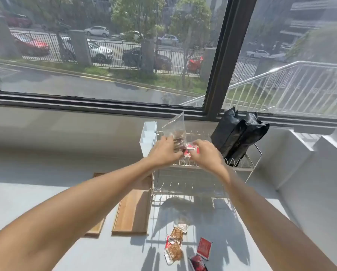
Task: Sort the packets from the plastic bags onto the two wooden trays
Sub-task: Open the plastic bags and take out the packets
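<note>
Grey countertop, sunlit, runs beneath a wide dark-framed window that looks onto a street with parked cars, an iron fence and trees. On the counter stands 1 wire dish rack with 2 tiers, a white plastic holder clipped to its left end. 2 black bags lean upright at the right end of the upper tier.

2 wooden trays lie side by side left of the rack; my left forearm covers most of the farther-left one.

Both of my arms reach over the upper tier. My left hand and my right hand are each closed on 1 clear plastic bag, which holds brown and red packets; its empty top stands upright above my fingers.

Loose packets lie on the counter in front of the rack, in its shadow: about 3 brown-and-white ones overlapping, and 2 red ones just to their right, the nearer one cut by the frame edge. None rests on either tray.
</note>
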